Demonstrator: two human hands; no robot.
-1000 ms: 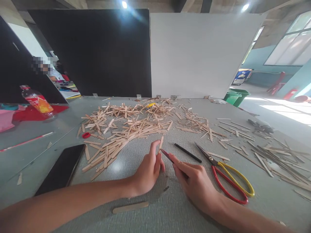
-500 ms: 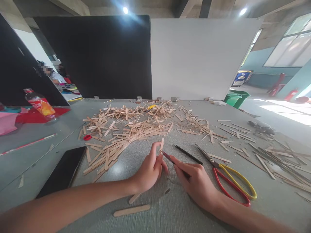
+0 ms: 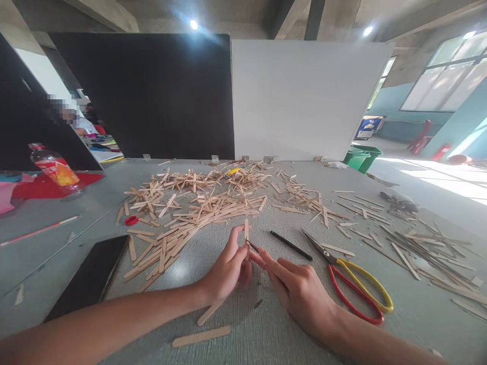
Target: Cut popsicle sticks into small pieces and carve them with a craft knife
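My left hand (image 3: 227, 266) is closed on a wooden craft stick (image 3: 246, 229), which stands upright with its rounded end above the fingers. In my right hand (image 3: 300, 289) is a slim dark craft knife (image 3: 252, 247), its tip touching the stick near my left thumb. The fingers hide most of the knife's handle and the stick's lower part. A black pen (image 3: 291, 245) lies just beyond my right hand. Scissors (image 3: 342, 274) with one red and one yellow handle rest to its right. Two loose craft sticks, one of them flat (image 3: 201, 336), lie on the table below my left hand.
A wide heap of craft sticks (image 3: 205, 208) spreads across the table, with thin strips (image 3: 429, 258) at right. A black phone (image 3: 89, 276), a red bottle cap (image 3: 131, 220) and a drink bottle (image 3: 57, 170) are at left. Black and white panels (image 3: 304, 101) stand behind.
The view has shifted slightly, so most things sit a little further left. My right hand has come closer to my left, and the knife shows less between them. Both grips remain.
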